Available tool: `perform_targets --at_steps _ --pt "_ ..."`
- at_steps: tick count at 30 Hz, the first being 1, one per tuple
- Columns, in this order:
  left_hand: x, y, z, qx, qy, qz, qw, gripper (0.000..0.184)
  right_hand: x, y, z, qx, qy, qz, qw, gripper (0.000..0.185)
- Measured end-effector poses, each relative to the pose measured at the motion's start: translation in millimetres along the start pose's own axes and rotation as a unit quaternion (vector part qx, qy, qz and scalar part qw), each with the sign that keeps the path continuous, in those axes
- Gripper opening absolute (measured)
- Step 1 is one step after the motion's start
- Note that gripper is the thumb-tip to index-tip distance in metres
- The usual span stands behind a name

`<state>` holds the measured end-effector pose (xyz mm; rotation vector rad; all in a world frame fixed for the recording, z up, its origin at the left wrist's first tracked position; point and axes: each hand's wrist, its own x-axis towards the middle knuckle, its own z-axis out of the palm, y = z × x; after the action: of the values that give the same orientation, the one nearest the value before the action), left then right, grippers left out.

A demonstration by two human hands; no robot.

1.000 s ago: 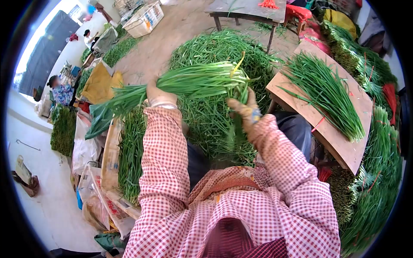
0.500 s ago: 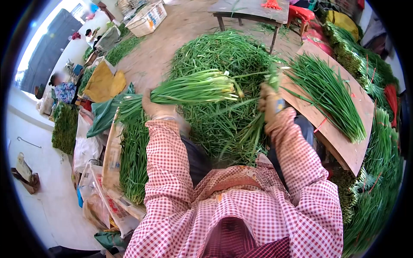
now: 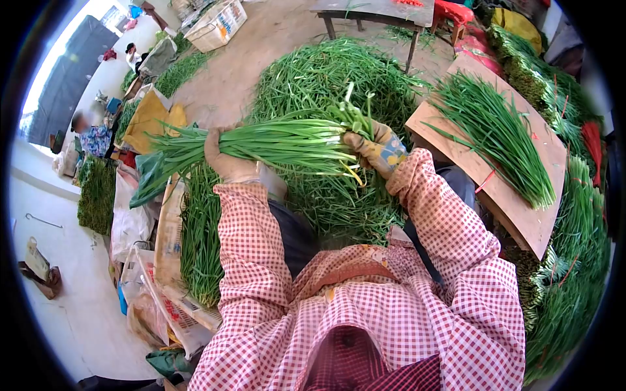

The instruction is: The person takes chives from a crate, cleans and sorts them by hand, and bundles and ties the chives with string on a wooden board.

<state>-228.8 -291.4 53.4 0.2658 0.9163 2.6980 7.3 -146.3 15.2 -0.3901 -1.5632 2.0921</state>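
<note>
A bunch of long green stalks (image 3: pixel 280 140) lies sideways in front of me, leaf tips to the left and pale ends to the right. My left hand (image 3: pixel 225 156) is wrapped round its leafy part. At the pale ends, my right hand (image 3: pixel 378 151), in a patterned glove, has its fingers closed on some stalk ends that stick up above it. Beneath both hands spreads a big heap of loose green leaves (image 3: pixel 332 72). On a wooden board (image 3: pixel 424 124) to the right rests another bunch (image 3: pixel 489 130), with a red tie near the board's edge.
A crate of stalks (image 3: pixel 171 241) stands left of my legs, beside plastic bags (image 3: pixel 134 208). Stacked green bundles (image 3: pixel 574 260) line the right side. A low table (image 3: pixel 372 12) and a white crate (image 3: pixel 218 27) stand farther off. Two people sit at the far left.
My right hand swung out right with some greens, away from the bunch, and is now back at its pale ends with its fingers closed. My left hand has kept hold of the bunch.
</note>
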Motion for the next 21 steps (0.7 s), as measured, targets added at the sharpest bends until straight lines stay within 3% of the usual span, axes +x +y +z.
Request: perform_targets --at_steps 4,5,7,11,12,14,16,19,21 --pt "-13.7 -2.9 11.2 0.017 0.012 -0.016 1.0 0.017 -2.8 14.6 -4.9 0.104 0.02 -0.047 0.993 0.022" --pt "-9.6 -2.3 9.9 0.017 0.016 -0.015 1.0 0.017 2.4 26.4 -4.4 0.045 0.088 -0.08 0.992 0.023" --pt "-0.3 0.6 7.0 0.03 0.028 0.009 0.999 0.02 -14.8 -16.7 -12.8 -0.06 0.228 0.07 0.969 0.026" --pt "23.4 36.3 -10.7 -0.008 0.005 0.05 0.999 0.02 -50.6 -21.0 -92.0 -0.052 0.326 -0.023 0.944 0.029" --pt "22.9 43.5 -6.7 0.003 -0.002 0.055 0.998 0.019 -53.1 -21.2 -90.3 -0.053 0.32 -0.018 0.946 0.029" --pt "22.9 43.8 -1.2 -0.007 -0.02 0.057 0.998 0.018 -63.7 -27.7 -89.3 -0.055 0.238 0.083 0.966 0.028" --pt "24.4 35.0 2.8 -0.03 -0.036 0.049 0.998 0.016 -64.5 -31.1 -37.0 -0.086 0.201 0.068 0.973 0.047" --pt "19.4 23.4 6.4 -0.013 -0.044 0.014 0.999 0.016 -47.1 -4.0 -2.1 -0.062 -0.056 -0.125 0.989 0.072" --pt "8.2 15.9 14.1 -0.014 -0.022 0.003 1.0 0.016 -33.1 -11.6 15.0 -0.276 -0.09 -0.155 0.944 0.07"
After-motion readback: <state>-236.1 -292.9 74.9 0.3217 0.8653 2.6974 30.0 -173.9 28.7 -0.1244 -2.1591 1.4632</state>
